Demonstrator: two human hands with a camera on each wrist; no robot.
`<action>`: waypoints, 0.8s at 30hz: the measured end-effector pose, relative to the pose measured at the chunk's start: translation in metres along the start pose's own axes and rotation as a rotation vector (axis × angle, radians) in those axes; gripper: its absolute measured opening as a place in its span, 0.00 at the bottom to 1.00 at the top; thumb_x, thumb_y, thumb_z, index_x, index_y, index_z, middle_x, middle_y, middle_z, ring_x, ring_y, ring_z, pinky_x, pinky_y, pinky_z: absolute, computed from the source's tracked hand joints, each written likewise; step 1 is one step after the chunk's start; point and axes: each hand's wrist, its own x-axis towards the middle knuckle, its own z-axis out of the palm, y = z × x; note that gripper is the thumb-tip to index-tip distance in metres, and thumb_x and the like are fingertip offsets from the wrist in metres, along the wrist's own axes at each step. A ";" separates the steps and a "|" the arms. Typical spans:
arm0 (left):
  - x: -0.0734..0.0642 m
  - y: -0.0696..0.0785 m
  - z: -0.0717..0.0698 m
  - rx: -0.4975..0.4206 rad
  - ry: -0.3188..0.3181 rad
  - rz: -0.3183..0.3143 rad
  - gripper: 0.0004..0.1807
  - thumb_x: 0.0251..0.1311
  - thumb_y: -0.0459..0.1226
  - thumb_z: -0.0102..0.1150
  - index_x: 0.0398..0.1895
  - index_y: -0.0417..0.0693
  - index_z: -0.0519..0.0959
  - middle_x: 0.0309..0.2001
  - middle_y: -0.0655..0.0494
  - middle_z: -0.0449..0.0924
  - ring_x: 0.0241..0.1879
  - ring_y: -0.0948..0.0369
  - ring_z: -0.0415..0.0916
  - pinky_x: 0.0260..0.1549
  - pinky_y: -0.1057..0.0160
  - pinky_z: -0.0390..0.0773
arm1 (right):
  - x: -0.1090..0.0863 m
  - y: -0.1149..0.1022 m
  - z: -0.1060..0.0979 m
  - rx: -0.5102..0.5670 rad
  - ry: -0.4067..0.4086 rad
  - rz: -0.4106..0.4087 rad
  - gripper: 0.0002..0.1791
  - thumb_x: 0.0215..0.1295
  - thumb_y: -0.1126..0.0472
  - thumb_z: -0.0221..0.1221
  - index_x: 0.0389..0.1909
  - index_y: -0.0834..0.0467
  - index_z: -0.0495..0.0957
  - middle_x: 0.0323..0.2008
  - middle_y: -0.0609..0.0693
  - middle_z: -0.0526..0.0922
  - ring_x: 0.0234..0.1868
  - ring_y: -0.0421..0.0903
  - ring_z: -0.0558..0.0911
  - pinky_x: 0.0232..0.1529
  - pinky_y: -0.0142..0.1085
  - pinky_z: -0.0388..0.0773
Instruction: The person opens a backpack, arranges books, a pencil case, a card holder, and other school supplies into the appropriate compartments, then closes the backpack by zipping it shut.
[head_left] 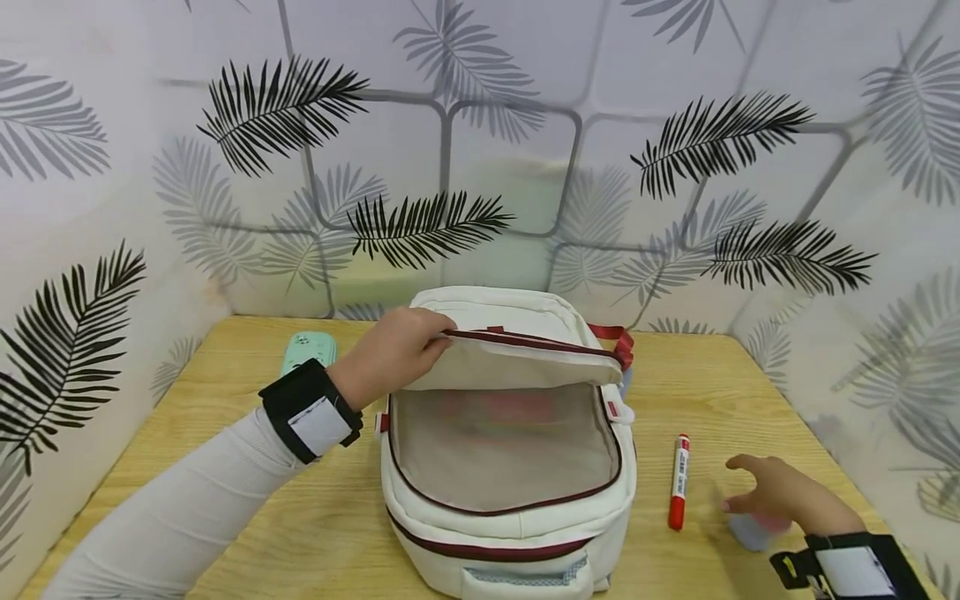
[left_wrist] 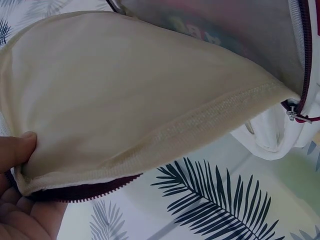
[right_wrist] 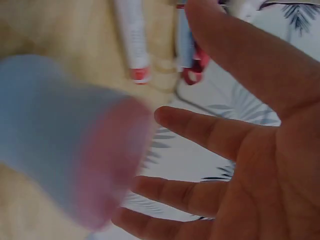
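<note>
A white backpack (head_left: 442,529) with dark red zippers lies on the table, its main compartment unzipped. My left hand (head_left: 393,350) pinches the edge of the backpack's flap (left_wrist: 110,85) between thumb and fingers and holds it raised. Pinkish colour shows faintly inside the compartment. At the right, my right hand (head_left: 783,492) has its fingers spread beside a pale blue and pink object (right_wrist: 65,135), blurred and rounded. The fingertips are right at its pink end in the right wrist view. In the head view, the hand partly hides this object.
A red and white marker (head_left: 678,483) lies on the table between the backpack and my right hand. Left of the backpack sits a mint green case (head_left: 309,348), partly behind my left wrist. A red strap (head_left: 622,343) sticks out at the backpack's right. Leaf-patterned sheeting surrounds the wooden table (head_left: 300,533).
</note>
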 end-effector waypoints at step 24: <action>0.000 -0.001 0.004 -0.014 -0.030 -0.030 0.06 0.56 0.32 0.55 0.34 0.42 0.80 0.31 0.52 0.82 0.28 0.61 0.74 0.29 0.64 0.73 | -0.007 0.019 0.033 0.251 -0.122 0.285 0.17 0.50 0.63 0.58 0.40 0.63 0.67 0.23 0.51 0.68 0.17 0.43 0.66 0.17 0.30 0.62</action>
